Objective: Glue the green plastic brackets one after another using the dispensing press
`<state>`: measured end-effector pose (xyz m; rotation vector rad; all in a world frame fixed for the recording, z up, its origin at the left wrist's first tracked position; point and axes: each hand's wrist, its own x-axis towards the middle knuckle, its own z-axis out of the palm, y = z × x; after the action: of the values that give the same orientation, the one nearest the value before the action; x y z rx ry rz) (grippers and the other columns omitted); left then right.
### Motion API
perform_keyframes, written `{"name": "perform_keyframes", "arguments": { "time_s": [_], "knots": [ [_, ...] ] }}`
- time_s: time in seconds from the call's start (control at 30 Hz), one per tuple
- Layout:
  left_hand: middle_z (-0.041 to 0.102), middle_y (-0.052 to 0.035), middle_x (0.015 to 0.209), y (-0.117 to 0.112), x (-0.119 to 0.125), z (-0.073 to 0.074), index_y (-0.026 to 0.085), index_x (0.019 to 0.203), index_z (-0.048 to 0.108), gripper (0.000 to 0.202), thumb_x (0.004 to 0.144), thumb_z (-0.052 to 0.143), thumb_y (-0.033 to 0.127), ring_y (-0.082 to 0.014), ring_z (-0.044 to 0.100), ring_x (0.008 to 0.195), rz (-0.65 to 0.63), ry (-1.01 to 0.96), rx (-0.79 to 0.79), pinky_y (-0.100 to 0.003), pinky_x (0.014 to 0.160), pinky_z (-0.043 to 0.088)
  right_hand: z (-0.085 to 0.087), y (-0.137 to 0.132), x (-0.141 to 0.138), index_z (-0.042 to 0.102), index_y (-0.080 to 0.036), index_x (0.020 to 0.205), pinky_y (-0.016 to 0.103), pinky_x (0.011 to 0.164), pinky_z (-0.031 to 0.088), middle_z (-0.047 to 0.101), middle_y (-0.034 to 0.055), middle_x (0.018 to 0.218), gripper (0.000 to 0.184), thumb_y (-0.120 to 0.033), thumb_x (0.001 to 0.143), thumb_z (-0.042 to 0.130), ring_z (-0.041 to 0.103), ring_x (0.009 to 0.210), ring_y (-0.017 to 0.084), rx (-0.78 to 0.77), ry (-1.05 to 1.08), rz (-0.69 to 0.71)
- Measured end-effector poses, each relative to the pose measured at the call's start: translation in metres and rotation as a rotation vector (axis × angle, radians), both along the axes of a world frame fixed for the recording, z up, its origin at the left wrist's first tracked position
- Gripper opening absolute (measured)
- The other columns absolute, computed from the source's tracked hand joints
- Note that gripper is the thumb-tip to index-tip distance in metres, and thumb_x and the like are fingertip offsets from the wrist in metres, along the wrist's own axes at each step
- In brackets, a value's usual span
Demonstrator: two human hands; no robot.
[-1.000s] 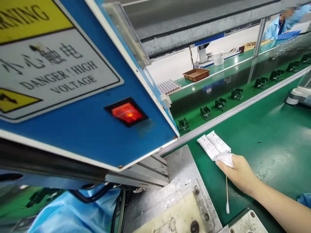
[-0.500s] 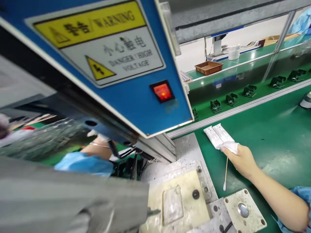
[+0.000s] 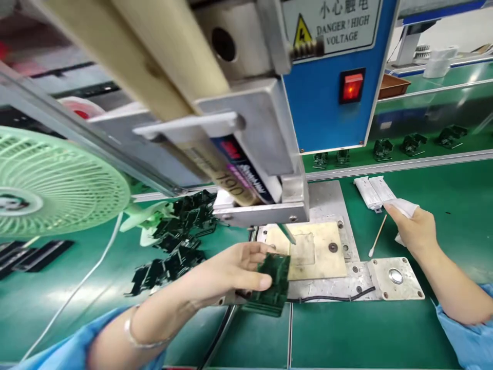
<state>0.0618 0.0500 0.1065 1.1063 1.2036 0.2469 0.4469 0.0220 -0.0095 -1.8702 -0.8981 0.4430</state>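
My left hand (image 3: 242,275) is closed on a dark green plastic part (image 3: 274,285), with the thumb on top of it. The part is held just in front of a cream fixture plate (image 3: 327,264). Above that plate, a green dispensing nozzle (image 3: 287,234) points down from a glue cartridge (image 3: 246,177) clamped in the machine. On the right, my right hand (image 3: 421,231) pinches a folded white cloth (image 3: 406,206). Two white packets (image 3: 373,192) lie touching or very near the cloth. Just left of this hand is a cotton swab (image 3: 377,236).
A heap of dark green parts (image 3: 177,236) lies left of the fixture, beside a pale green fan (image 3: 57,180). A metal button block (image 3: 396,277) sits right of the fixture. The blue machine box (image 3: 327,103) overhangs the back; more parts (image 3: 414,144) line the belt behind.
The view has swung left and back, so the fixture and the fan now show. My left hand has come into plain view with the green part. My right hand still holds the cloth.
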Motion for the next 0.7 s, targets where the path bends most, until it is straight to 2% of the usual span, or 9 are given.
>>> {"name": "perform_keyframes", "arguments": {
  "time_s": [0.1,0.23,0.37,0.5,0.57,0.63,0.7],
  "knots": [
    [0.07,-0.0101,0.112,-0.007,0.024,-0.015,0.019,0.1,0.071,0.055,0.051,0.094,0.031,-0.0278,0.063,0.112,0.014,-0.1,0.037,-0.033,0.09,0.053,0.002,-0.002,0.0,0.075,-0.017,0.09,0.038,0.07,0.056,0.074,0.0096,0.079,0.047,-0.058,0.068,0.069,0.071,0.086,0.033,0.005,0.046,-0.064],
    [0.069,-0.0067,0.094,0.002,0.042,-0.015,0.018,0.098,0.067,0.047,0.06,0.091,0.029,-0.0229,0.066,0.092,-0.062,-0.205,0.076,-0.033,0.083,0.054,0.004,-0.001,0.0,0.074,-0.018,0.091,0.042,0.085,0.054,0.075,0.0098,0.089,0.044,-0.055,0.067,0.068,0.069,0.099,0.035,0.03,0.087,-0.084],
    [0.062,-0.0017,0.079,0.011,0.046,-0.022,0.017,0.101,0.059,0.049,0.064,0.088,0.032,-0.0193,0.062,0.078,-0.109,-0.128,0.272,-0.034,0.076,0.052,0.004,0.0,0.001,0.074,-0.018,0.091,0.044,0.09,0.052,0.075,0.0098,0.09,0.045,-0.056,0.067,0.069,0.069,0.1,0.035,0.036,0.106,-0.059],
    [0.059,-0.0033,0.087,0.009,0.044,-0.041,0.02,0.094,0.053,0.041,0.07,0.083,0.037,-0.0218,0.062,0.088,-0.155,-0.063,0.497,-0.038,0.083,0.052,0.005,-0.001,-0.003,0.075,-0.017,0.09,0.044,0.088,0.052,0.075,0.0105,0.088,0.044,-0.055,0.069,0.069,0.069,0.098,0.035,0.028,0.11,-0.024],
    [0.058,-0.0059,0.095,0.008,0.041,-0.045,0.02,0.094,0.052,0.04,0.074,0.078,0.042,-0.0229,0.061,0.092,-0.19,-0.022,0.538,-0.039,0.086,0.051,0.008,-0.002,-0.004,0.075,-0.017,0.09,0.042,0.085,0.054,0.075,0.0107,0.09,0.043,-0.055,0.07,0.069,0.069,0.098,0.034,0.022,0.124,0.025],
    [0.056,-0.0069,0.096,0.008,0.033,-0.042,0.02,0.092,0.053,0.048,0.068,0.081,0.05,-0.0241,0.057,0.089,-0.23,0.118,0.604,-0.04,0.082,0.051,0.014,-0.006,-0.004,0.076,-0.017,0.086,0.038,0.08,0.055,0.075,0.0097,0.088,0.042,-0.054,0.067,0.074,0.07,0.092,0.031,0.005,0.149,0.118],
    [0.054,-0.0065,0.09,0.008,0.018,-0.036,0.02,0.085,0.055,0.057,0.055,0.085,0.057,-0.026,0.053,0.084,-0.223,0.335,0.743,-0.042,0.079,0.05,0.022,-0.011,-0.001,0.077,-0.017,0.083,0.034,0.075,0.056,0.074,0.0083,0.085,0.041,-0.054,0.064,0.079,0.07,0.085,0.028,-0.072,0.206,0.351]
  ]
}}
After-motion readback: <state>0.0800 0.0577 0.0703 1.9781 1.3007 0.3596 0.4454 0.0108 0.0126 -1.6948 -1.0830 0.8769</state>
